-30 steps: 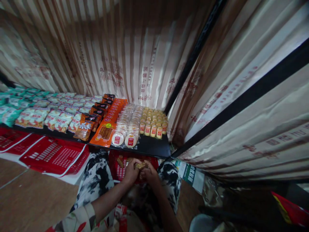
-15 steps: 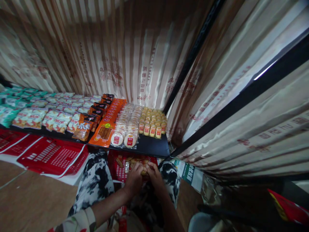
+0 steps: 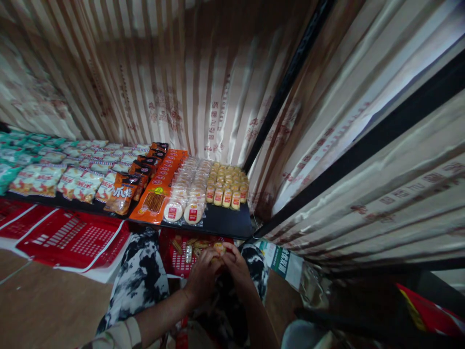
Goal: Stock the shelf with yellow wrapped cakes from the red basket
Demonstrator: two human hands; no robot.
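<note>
My left hand (image 3: 202, 274) and my right hand (image 3: 238, 265) are closed together over a red plastic basket (image 3: 179, 261) between my knees. Their fingers meet on a small yellowish wrapped snack (image 3: 219, 249). Several loose small packets lie in the basket by my left hand's fingers. Just beyond the basket runs a low black shelf (image 3: 228, 222). On the shelf stand rows of small yellow snack packs (image 3: 225, 186), round white cakes in clear wrap (image 3: 185, 194) and orange packets (image 3: 162, 186).
More snack bags in green, white and orange (image 3: 72, 169) fill the shelf to the left. Red perforated panels (image 3: 69, 237) lean below it above a wooden floor (image 3: 47, 305). Striped beige curtains (image 3: 189, 87) hang behind and to the right, crossed by black bars (image 3: 290, 77).
Both hands have moved slightly up and right over the basket, still pressed together on the small snack. The view has shifted a little, so the shelf sits further left.
</note>
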